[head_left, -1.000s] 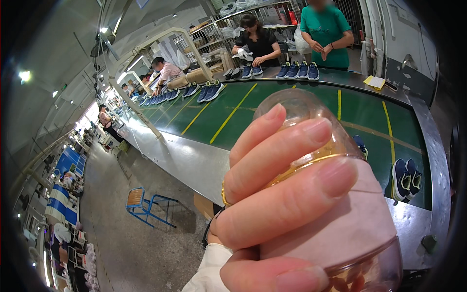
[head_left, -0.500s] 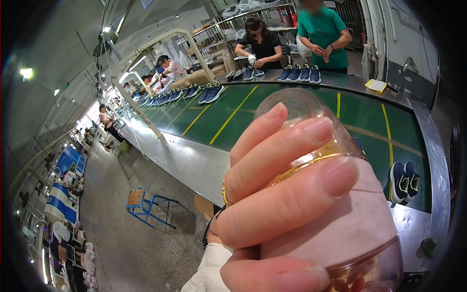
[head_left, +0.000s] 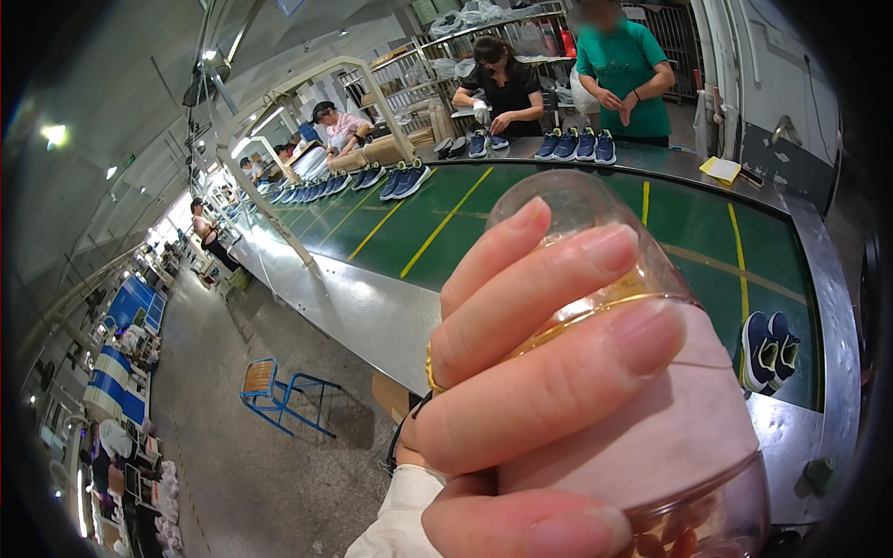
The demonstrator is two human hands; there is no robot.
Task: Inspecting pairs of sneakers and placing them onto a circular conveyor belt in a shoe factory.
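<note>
Close in front of me, my left hand (head_left: 530,381) is closed round a clear bottle (head_left: 684,400). The bottle has a pale pink band and a thin gold-coloured line, and it is tilted with its clear rounded end pointing away. Reddish pieces show inside it at the lower right. A gold ring (head_left: 430,365) is on one of my fingers, and a white sleeve (head_left: 405,516) covers the wrist. My right hand is out of the picture. Beyond the bottle, a pair of dark blue shoes (head_left: 758,352) stands at the right end of the green conveyor belt (head_left: 409,237).
A metal ledge (head_left: 367,312) edges the belt. Shoes (head_left: 563,145) line its far side, where a person in black (head_left: 516,88) handles one and a person in green (head_left: 633,79) stands. A blue-framed chair (head_left: 258,377) is on the floor at left. A yellow pad (head_left: 719,169) lies at the far right.
The view has shifted slightly. At the far side of the belt, the worker in pink has straightened up and moved a little to the right. My hand and the bottle keep their place.
</note>
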